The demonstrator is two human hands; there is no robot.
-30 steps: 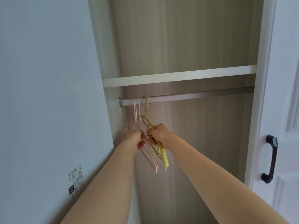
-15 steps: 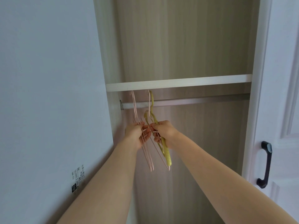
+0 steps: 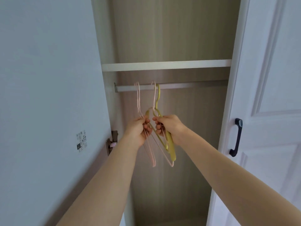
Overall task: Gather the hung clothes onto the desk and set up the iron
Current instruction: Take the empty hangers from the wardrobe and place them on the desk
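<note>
Gripping thin hangers in both hands, the person reaches into the open wardrobe [image 3: 162, 38] at the middle of the frame. The left hand [image 3: 138, 131] curls its fingers around the pink hangers [image 3: 150, 150]. The right hand [image 3: 171, 128] closes around one arm of the yellow hanger [image 3: 171, 147], and one pink wire seems caught in the same grip. All the hooks appear to sit over the rail [image 3: 187, 86] in the upper middle. No clothes show on these hangers, and the desk and the iron are out of view.

The main risk seems to be tangling. The pink wires cross the yellow hanger just below the hands, so pulling the hands apart could lock them together. If one hook catches on the rail while the others come free, a hanger could slip from the fingers and fall down inside the wardrobe. The shelf [image 3: 162, 65] lies just above the rail, so a lifted hook may knock against it.

At the right of the frame stands the white door [image 3: 268, 79] with its dark handle [image 3: 236, 137], near the right forearm. At the left, a hinge [image 3: 112, 141] and a small label [image 3: 81, 141] sit on the other door [image 3: 48, 79].
</note>
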